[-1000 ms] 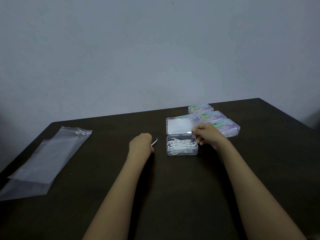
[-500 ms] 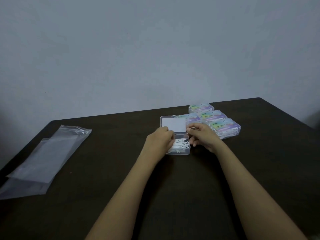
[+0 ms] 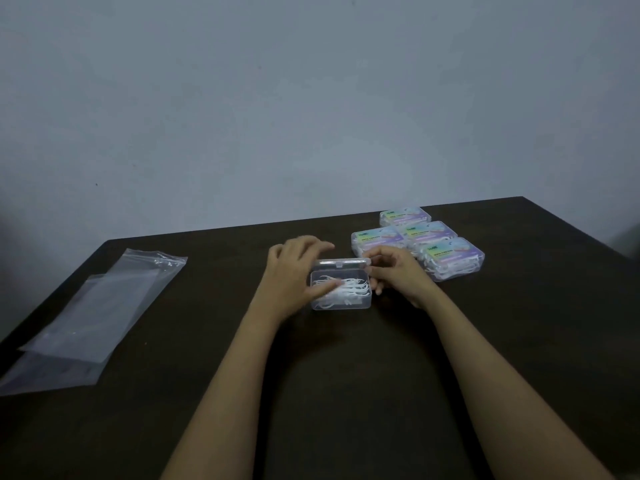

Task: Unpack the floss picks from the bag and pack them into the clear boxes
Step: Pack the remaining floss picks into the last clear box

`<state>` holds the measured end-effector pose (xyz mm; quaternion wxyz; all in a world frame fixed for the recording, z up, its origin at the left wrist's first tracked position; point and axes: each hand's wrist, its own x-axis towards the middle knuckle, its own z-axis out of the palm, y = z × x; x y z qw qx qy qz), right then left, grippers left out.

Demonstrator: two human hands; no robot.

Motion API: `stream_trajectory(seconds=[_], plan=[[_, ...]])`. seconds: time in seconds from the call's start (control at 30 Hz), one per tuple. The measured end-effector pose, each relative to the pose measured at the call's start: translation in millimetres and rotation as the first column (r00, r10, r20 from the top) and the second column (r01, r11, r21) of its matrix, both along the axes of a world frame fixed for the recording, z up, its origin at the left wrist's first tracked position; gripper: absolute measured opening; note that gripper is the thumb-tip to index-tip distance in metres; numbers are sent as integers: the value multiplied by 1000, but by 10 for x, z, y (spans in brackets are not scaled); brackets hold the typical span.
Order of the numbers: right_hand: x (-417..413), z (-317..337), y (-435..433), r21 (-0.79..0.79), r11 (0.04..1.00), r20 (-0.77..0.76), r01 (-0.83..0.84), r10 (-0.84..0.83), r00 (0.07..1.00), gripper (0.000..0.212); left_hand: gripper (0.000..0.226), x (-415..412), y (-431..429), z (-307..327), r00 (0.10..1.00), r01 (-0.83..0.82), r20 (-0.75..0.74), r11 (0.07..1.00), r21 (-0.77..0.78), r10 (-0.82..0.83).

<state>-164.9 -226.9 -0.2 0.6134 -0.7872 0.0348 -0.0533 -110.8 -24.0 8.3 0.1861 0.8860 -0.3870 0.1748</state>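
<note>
A small clear box (image 3: pixel 346 303) full of white floss picks (image 3: pixel 349 289) sits mid-table. Its hinged lid (image 3: pixel 343 262) is tilted forward, almost edge-on to me. My left hand (image 3: pixel 294 271) holds the box's left side, thumb over the picks and fingers behind the lid. My right hand (image 3: pixel 398 271) grips the box's right end with its fingertips at the lid's corner. Flat and empty-looking, the clear plastic bags (image 3: pixel 93 320) lie at the table's left edge.
Several closed clear boxes with colourful labels (image 3: pixel 426 244) sit in a cluster just behind my right hand. The dark table (image 3: pixel 346 393) ends at a plain grey wall at the back.
My left hand came in from the left, put a pick in the box and took hold of it. The lid has swung from upright and open toward the box.
</note>
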Motion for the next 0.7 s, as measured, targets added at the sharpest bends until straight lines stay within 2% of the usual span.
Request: stream_trajectory(seconds=[0.03, 0.1, 0.23, 0.37, 0.43, 0.5, 0.6, 0.7], plan=[[-2, -1, -7, 4, 1000, 5, -12, 12, 1000, 14, 64, -10, -3, 6, 999, 37, 12, 993, 108, -38], [-11, -2, -18, 15, 999, 7, -38, 38, 999, 15, 66, -27, -36, 2, 996, 90, 8, 973, 212, -94], [-33, 1, -33, 58, 996, -13, -72, 73, 997, 20, 66, -50, -74, 5, 986, 149, 30, 941, 303, -165], [-22, -4, -44, 39, 998, -13, -54, 54, 998, 18, 61, -41, -55, -18, 987, 152, -4, 934, 322, -159], [10, -27, -37, -35, 999, 17, 25, -25, 1000, 17, 59, -28, -47, -30, 991, 130, -10, 937, 325, -134], [49, -74, -37, -146, 973, 77, 177, -168, 983, 18, 57, -8, -45, -46, 995, 101, -25, 936, 337, -98], [87, -161, -62, -360, 854, 178, 376, -333, 926, 19, 57, -2, -85, -81, 998, 39, -63, 939, 343, -18], [98, -181, -30, -510, 741, 242, 437, -364, 900, 34, 56, -6, -148, -109, 995, -30, -80, 928, 371, 64]])
